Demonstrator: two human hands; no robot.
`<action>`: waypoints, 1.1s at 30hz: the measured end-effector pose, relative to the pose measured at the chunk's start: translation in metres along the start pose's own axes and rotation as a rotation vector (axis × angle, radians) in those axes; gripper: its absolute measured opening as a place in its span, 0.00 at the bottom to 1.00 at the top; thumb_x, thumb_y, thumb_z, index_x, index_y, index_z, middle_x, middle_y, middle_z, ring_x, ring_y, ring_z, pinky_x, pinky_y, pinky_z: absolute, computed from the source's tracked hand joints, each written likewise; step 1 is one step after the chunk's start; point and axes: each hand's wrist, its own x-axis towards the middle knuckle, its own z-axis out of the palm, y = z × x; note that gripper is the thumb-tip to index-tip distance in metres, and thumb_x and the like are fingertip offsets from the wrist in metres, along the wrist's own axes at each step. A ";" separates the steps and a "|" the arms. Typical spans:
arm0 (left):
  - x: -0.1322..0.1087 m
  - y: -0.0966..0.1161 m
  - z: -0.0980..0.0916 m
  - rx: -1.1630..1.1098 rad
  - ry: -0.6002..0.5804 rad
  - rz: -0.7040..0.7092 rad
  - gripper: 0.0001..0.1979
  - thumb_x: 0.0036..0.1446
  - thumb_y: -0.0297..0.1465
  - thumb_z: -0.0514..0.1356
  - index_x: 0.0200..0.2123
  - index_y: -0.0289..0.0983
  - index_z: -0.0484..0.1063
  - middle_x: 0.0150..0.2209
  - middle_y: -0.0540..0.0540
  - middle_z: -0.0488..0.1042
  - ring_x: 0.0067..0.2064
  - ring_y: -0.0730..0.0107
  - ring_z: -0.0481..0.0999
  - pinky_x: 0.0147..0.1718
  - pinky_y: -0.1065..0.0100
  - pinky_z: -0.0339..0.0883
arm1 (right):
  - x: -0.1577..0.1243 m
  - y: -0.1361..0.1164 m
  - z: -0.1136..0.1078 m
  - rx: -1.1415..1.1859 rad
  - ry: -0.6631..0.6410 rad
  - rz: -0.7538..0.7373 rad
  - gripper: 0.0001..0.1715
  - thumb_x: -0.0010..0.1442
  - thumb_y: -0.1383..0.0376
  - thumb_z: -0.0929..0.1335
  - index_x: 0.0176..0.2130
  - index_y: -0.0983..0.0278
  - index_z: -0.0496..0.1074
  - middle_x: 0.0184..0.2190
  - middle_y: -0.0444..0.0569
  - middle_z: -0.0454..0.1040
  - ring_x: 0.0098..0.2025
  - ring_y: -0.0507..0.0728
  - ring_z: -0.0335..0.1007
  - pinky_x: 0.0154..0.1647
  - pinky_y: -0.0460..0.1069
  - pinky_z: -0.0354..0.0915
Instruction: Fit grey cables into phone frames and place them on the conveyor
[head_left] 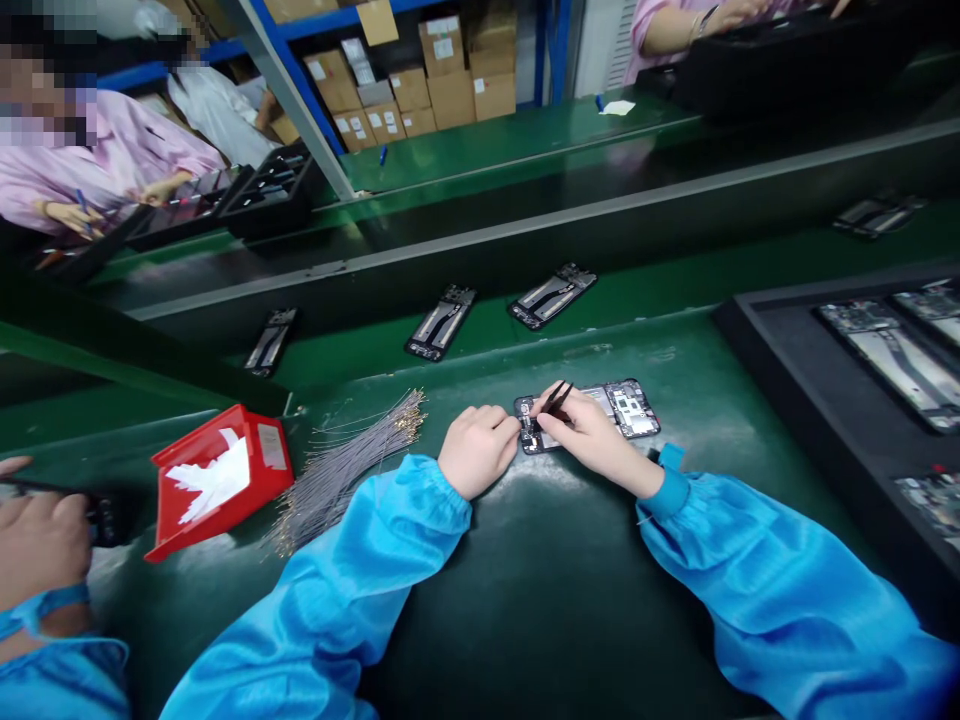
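An opened smartphone lies flat on the green bench, its circuit board and inner parts facing up. At its left end, my left hand is closed, its curled fingertips against the phone's edge. My right hand reaches over the phone from the right and pinches black tweezers, which slant across the fingers. The tips of the tweezers and the spot they touch are too small to make out. To the left of my left hand lies a bundle of thin grey cables with gold-coloured ends.
A red bin holding white paper strips stands left of the cables. Several opened phones lie along the strip behind. A black tray with phones is at right. A co-worker's hand is at far left; other people sit opposite.
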 end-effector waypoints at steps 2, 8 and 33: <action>-0.001 0.001 0.001 0.032 0.015 0.021 0.11 0.59 0.30 0.49 0.28 0.36 0.68 0.27 0.48 0.68 0.30 0.70 0.66 0.30 0.68 0.56 | -0.001 -0.001 0.001 0.022 0.014 0.014 0.05 0.57 0.67 0.62 0.30 0.64 0.67 0.31 0.47 0.66 0.36 0.53 0.65 0.39 0.49 0.61; -0.002 0.001 0.001 0.066 0.040 0.020 0.11 0.58 0.30 0.50 0.26 0.36 0.67 0.26 0.49 0.67 0.29 0.70 0.65 0.29 0.67 0.55 | -0.001 -0.003 0.001 0.041 0.023 0.078 0.02 0.55 0.69 0.63 0.32 0.64 0.65 0.30 0.45 0.68 0.32 0.52 0.66 0.34 0.47 0.61; -0.002 0.004 -0.001 0.076 0.020 0.042 0.11 0.58 0.30 0.49 0.25 0.36 0.67 0.25 0.48 0.65 0.29 0.71 0.64 0.29 0.68 0.54 | -0.005 -0.006 0.001 -0.080 -0.050 -0.150 0.02 0.56 0.70 0.62 0.32 0.63 0.63 0.32 0.49 0.67 0.36 0.54 0.64 0.37 0.50 0.62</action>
